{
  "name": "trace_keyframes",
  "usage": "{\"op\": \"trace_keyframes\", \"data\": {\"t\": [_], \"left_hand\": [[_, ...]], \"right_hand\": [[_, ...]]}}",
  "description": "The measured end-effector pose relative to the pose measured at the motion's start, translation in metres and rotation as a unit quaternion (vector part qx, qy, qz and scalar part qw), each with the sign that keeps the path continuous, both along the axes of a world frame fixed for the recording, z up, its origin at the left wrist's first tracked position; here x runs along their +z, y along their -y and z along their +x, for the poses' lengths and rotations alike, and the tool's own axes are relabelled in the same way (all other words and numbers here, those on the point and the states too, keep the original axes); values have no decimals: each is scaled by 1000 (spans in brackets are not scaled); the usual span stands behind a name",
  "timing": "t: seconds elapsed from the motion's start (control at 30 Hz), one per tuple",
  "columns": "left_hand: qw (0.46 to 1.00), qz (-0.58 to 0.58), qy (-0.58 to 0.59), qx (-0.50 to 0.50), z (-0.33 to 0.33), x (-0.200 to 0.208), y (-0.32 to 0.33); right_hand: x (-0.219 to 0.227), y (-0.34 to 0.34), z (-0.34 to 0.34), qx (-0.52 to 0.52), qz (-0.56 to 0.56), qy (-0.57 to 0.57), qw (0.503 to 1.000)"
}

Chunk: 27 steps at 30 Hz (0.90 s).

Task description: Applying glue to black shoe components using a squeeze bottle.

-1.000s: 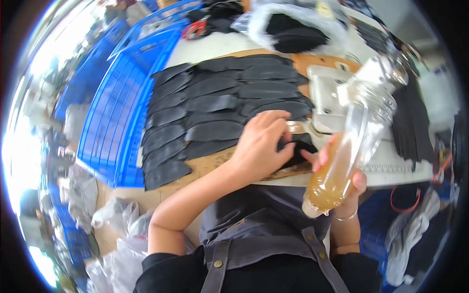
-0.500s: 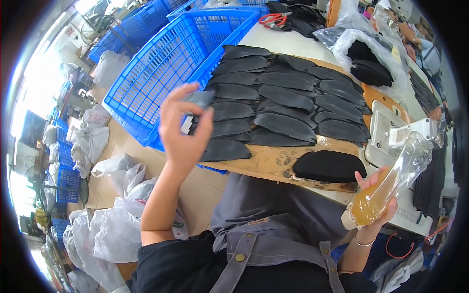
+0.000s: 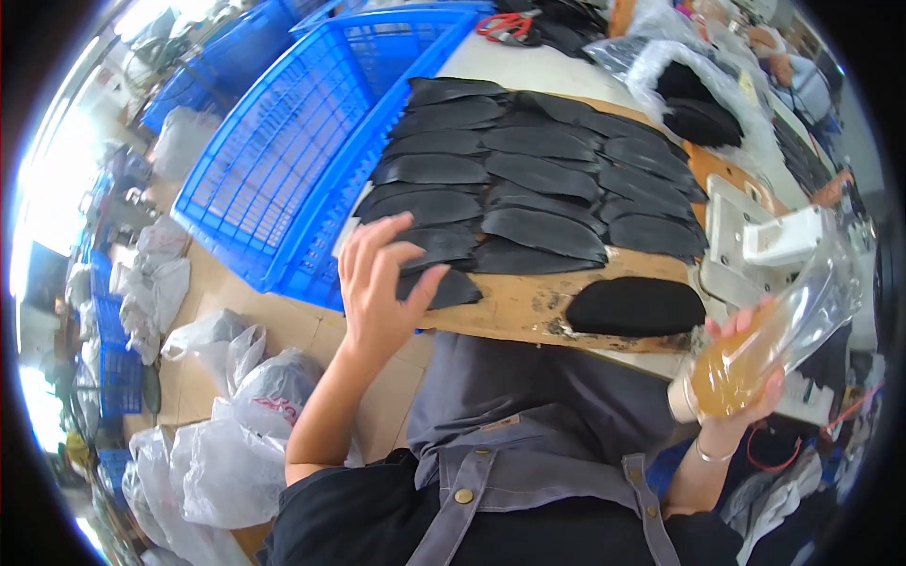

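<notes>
My left hand (image 3: 379, 288) hovers over the near-left corner of a wooden board (image 3: 528, 307), fingers apart and nothing visible between them. Rows of overlapping black curved pieces (image 3: 543, 174) cover most of the board. The closest to my left fingers is a black piece (image 3: 453, 291) at the lower left. By the board's near right edge, my right hand (image 3: 755, 396) is wrapped round a clear plastic bottle (image 3: 731, 373) of amber liquid, tilted with its pale capped end toward me. A thicker matte black pad (image 3: 637, 306) lies on the board's bare near strip.
A blue plastic crate (image 3: 274, 170) stands against the board's left side. Right of the board is a white machine (image 3: 779, 236). Red-handled scissors (image 3: 505, 28) and an open plastic bag (image 3: 651, 61) of black pads lie farther back. Filled plastic bags (image 3: 226, 467) sit on the floor at left.
My left hand has come down toward the near-left corner and its fingers have spread; the dark piece at its fingertips is no longer there. The bottle has shifted slightly right in my right hand.
</notes>
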<state>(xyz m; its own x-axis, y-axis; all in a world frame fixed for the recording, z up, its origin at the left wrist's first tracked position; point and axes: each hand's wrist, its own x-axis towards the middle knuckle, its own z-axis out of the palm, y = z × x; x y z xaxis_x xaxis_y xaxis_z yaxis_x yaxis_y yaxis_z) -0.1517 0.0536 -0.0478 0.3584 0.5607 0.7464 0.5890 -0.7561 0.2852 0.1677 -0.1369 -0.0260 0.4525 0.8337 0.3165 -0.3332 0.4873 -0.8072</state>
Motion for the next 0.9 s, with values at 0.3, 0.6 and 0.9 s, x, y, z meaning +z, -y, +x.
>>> {"op": "trace_keyframes", "data": {"t": [0.3, 0.6, 0.9], "left_hand": [[956, -3, -63, -285, 80, -26, 48], [962, -13, -64, -264, 79, -30, 53], [963, -10, -61, -262, 88, -30, 52]], "right_hand": [[12, -77, -48, -58, 66, 301, 950], [5, -85, -60, -87, -17, 489, 868], [15, -81, -24, -214, 28, 460, 861]]}}
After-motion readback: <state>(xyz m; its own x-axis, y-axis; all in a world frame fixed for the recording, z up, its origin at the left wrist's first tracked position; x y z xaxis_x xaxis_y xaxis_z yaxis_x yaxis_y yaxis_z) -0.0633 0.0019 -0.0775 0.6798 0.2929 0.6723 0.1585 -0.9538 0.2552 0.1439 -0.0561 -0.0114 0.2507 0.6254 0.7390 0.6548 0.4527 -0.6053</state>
